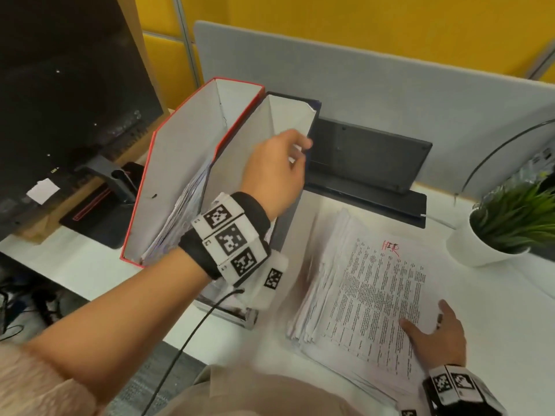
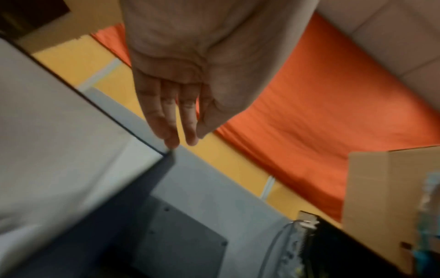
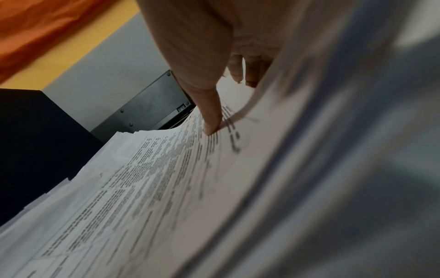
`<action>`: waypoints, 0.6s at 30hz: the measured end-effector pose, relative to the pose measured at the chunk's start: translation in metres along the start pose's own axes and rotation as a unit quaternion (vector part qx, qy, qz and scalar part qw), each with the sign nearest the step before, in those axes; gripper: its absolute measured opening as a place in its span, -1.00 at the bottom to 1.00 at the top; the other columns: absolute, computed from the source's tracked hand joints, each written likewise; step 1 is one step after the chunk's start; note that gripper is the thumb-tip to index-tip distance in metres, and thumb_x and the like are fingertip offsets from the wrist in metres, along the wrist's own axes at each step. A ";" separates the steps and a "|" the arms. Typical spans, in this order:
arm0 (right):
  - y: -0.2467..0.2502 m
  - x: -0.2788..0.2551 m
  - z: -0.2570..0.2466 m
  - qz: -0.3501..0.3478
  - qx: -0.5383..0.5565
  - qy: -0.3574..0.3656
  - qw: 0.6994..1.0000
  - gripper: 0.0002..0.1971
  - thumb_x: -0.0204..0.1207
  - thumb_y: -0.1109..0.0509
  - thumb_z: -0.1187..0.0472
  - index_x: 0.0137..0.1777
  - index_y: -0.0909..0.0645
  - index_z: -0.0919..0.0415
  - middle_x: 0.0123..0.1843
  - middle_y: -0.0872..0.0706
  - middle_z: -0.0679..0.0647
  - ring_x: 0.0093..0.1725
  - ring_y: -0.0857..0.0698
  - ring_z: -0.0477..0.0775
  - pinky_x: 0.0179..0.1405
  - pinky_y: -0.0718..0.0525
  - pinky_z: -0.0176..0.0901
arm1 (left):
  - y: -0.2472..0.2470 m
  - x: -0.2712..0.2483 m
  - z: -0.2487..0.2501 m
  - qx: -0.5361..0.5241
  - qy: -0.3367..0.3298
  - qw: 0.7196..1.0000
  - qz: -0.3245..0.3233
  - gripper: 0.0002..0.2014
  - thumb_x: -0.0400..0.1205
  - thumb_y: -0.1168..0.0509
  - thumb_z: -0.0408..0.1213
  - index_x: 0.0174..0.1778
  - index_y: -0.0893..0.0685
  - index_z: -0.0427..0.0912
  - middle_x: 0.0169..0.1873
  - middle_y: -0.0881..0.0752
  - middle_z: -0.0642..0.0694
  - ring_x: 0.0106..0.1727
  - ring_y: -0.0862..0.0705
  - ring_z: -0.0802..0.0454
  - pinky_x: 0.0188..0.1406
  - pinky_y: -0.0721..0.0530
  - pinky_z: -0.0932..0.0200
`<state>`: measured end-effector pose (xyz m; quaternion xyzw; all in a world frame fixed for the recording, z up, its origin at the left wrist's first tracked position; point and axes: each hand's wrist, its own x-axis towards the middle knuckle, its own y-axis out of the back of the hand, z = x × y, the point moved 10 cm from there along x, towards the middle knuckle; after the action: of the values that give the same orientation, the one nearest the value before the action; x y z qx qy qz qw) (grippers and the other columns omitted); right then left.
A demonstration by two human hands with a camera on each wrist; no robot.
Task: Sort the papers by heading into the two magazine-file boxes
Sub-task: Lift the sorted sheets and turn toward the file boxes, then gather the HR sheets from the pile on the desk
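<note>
Two magazine-file boxes stand side by side at the back left of the desk: a red-edged box (image 1: 186, 115) with papers (image 1: 186, 202) inside, and a dark blue box (image 1: 315, 115) to its right. My left hand (image 1: 297, 151) hovers over the dark box's opening, holding nothing. In the left wrist view its straight fingers (image 2: 171, 131) touch the top corner of that box (image 2: 59, 131). A stack of printed papers (image 1: 360, 295) lies on the desk, its top sheet headed in red. My right hand (image 1: 432, 331) pinches that sheet's right edge, thumb (image 3: 212, 120) on top.
A black monitor (image 1: 60, 100) fills the left. A dark keyboard (image 1: 366, 157) leans against the grey partition (image 1: 390, 85) behind the stack. A potted plant (image 1: 510, 226) stands at the right. A black cable (image 1: 186, 340) runs from my left wrist over the white desk (image 1: 495, 310).
</note>
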<state>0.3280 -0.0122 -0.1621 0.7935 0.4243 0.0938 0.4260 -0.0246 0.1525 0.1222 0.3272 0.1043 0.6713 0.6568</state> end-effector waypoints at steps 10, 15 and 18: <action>-0.003 -0.002 -0.004 -0.029 0.012 -0.024 0.999 -0.02 0.25 -0.64 0.09 0.60 -0.18 0.25 0.52 -0.36 0.28 0.50 -0.38 0.25 0.52 -0.34 0.06 | -0.158 -0.053 -0.019 0.113 0.063 0.970 -0.206 -0.77 0.62 -0.20 -0.27 0.18 -0.63 -0.07 0.07 -0.72 -0.05 0.04 -0.68 -0.03 0.03 -0.60 0.14; -0.005 -0.004 -0.006 -0.044 -0.012 -0.023 0.999 0.00 0.26 -0.62 0.01 0.61 -0.13 0.21 0.55 -0.32 0.23 0.53 -0.32 0.20 0.52 -0.26 -0.01 | -0.209 -0.082 -0.100 0.210 0.169 0.903 -0.334 -0.77 0.62 -0.28 -0.19 -0.19 -0.62 -0.31 -0.03 -0.73 -0.28 -0.12 -0.69 -0.18 -0.24 -0.54 0.15; -0.006 -0.005 -0.007 -0.058 -0.030 -0.021 0.998 0.02 0.26 -0.61 -0.03 0.62 -0.11 0.19 0.55 -0.31 0.23 0.53 -0.31 0.22 0.53 -0.27 0.02 | -0.214 -0.084 -0.121 0.192 0.209 0.908 -0.308 -0.65 0.53 -0.39 -0.06 -0.42 -0.47 -0.17 -0.29 -0.68 -0.19 -0.38 -0.59 -0.04 -0.44 -0.51 0.20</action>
<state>0.3172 -0.0103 -0.1614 0.7565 0.4571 0.0649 0.4632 0.0736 0.1322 -0.1175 0.2506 0.4622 0.4555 0.7184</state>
